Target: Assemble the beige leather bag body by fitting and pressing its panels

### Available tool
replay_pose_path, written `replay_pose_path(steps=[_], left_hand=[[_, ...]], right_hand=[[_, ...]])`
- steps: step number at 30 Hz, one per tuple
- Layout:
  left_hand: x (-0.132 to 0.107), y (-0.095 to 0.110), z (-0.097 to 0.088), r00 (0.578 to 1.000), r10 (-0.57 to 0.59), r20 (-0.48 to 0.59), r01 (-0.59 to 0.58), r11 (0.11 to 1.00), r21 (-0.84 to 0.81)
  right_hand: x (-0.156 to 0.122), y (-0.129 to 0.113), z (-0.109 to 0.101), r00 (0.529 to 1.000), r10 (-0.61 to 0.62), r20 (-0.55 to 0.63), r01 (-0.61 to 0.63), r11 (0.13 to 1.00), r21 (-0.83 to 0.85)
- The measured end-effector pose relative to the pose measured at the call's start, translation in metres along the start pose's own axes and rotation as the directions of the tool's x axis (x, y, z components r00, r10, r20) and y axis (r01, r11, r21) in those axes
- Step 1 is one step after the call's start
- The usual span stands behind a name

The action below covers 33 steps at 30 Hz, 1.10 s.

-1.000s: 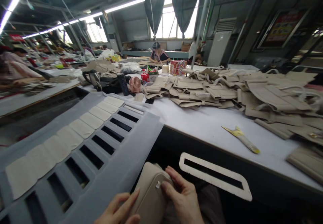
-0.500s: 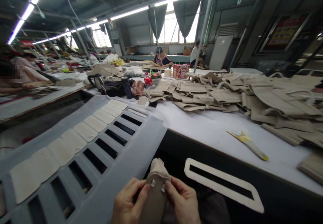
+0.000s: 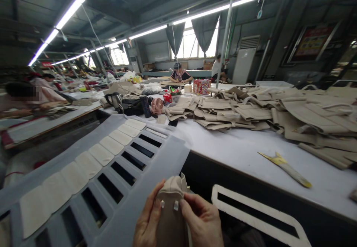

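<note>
Between my two hands is a taupe leather bag piece point(image 3: 170, 224), with a paler folded part point(image 3: 173, 184) bulging at its upper end. Two small shiny metal tabs, a left one point(image 3: 162, 203) and a right one point(image 3: 176, 205), stick out of its face. My left hand point(image 3: 148, 217) is closed on the left edge, thumb near the left tab. My right hand point(image 3: 202, 221) pinches the right edge, its thumb beside the right tab. The lower end of the piece runs out of view.
Left lies a grey slotted sheet point(image 3: 156, 154) with a row of cream panels point(image 3: 80, 165). A cream oblong frame point(image 3: 259, 217) is at right. On the white table point(image 3: 223, 143) are a yellow-handled tool point(image 3: 284, 169) and piled taupe bag pieces point(image 3: 251, 109). Co-workers sit farther off.
The view has shifted slightly to the left. My left fingers have moved up along the bag piece's edge, and the piece is turned a little. Both hands keep their hold.
</note>
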<state>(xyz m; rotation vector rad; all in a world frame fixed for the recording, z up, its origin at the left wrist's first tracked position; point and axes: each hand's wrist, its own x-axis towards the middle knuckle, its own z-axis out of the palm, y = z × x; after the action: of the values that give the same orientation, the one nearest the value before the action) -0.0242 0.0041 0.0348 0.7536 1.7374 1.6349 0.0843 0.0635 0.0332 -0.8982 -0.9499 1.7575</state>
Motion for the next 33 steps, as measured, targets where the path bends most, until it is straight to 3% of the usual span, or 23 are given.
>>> replay_pose_path(steps=[3, 7, 11, 14, 19, 22, 25, 33], left_hand=[[0.002, 0.003, 0.007, 0.998, 0.066, -0.008, -0.066, 0.997, 0.041], [0.006, -0.012, 0.009, 0.995, 0.077, 0.06, -0.08, 0.995, 0.054], [0.009, -0.035, 0.006, 0.989, 0.073, 0.132, -0.083, 0.994, 0.069], [0.01, -0.044, 0.003, 0.978, 0.123, 0.168, -0.136, 0.988, 0.07], [0.013, -0.042, 0.001, 0.96, 0.254, 0.12, -0.268, 0.956, 0.116], [0.017, -0.043, -0.001, 0.949, 0.238, 0.206, -0.247, 0.969, 0.018], [0.023, -0.052, -0.006, 0.933, 0.218, 0.287, -0.238, 0.971, 0.035], [0.026, -0.066, -0.012, 0.944, 0.197, 0.266, -0.175, 0.979, -0.104]], right_hand=[[0.007, 0.002, -0.004, 0.999, -0.026, 0.02, 0.028, 0.997, -0.067], [0.014, 0.01, -0.019, 0.986, -0.157, 0.056, 0.165, 0.97, -0.179], [0.017, 0.018, -0.031, 0.892, -0.337, 0.302, 0.445, 0.775, -0.449], [0.016, 0.029, -0.031, 0.847, -0.461, 0.266, 0.529, 0.677, -0.512], [0.016, 0.045, -0.024, 0.851, -0.486, 0.199, 0.518, 0.712, -0.474], [0.017, 0.046, -0.021, 0.864, -0.462, 0.202, 0.499, 0.729, -0.468], [0.018, 0.042, -0.018, 0.903, -0.369, 0.221, 0.43, 0.786, -0.444], [0.013, 0.038, -0.01, 0.975, -0.142, 0.17, 0.195, 0.915, -0.354]])
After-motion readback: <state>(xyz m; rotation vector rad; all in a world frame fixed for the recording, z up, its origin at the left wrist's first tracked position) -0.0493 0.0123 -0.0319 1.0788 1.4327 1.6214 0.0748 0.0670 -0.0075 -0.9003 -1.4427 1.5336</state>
